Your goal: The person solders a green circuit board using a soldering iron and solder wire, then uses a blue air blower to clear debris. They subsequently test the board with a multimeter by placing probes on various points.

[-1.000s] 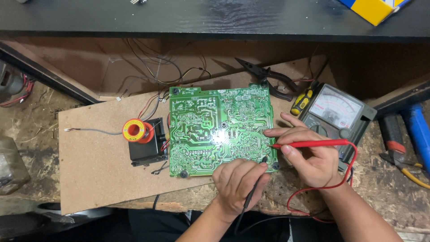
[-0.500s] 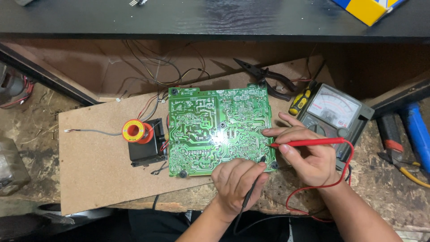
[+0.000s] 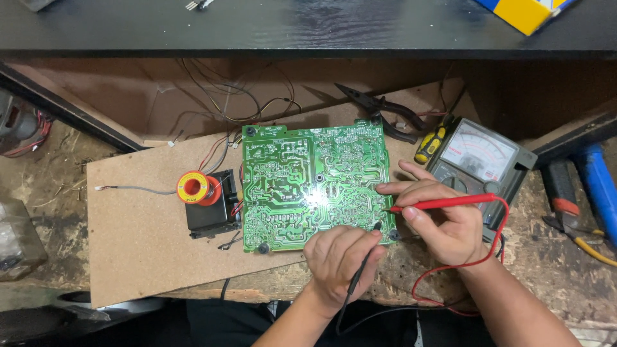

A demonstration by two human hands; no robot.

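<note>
Green board (image 3: 308, 186) sits mid-desk, just above both hands. Left hand (image 3: 340, 260) is closed round the black probe (image 3: 360, 270), tip at the board's bottom edge; right hand (image 3: 443, 218) pinches the red probe (image 3: 443, 204) near the right edge. Meter (image 3: 479, 164) partly hidden behind the right hand; exact contact points too small to see.

Solder spool (image 3: 193, 188), pliers (image 3: 379, 110), screwdriver (image 3: 429, 145)

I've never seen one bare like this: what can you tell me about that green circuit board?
The green circuit board lies flat on a brown fibreboard sheet, solder side up, with pale traces and shiny joints. It is roughly square. A red probe and a black probe touch near its lower right corner. Thin wires leave its left edge.
</note>
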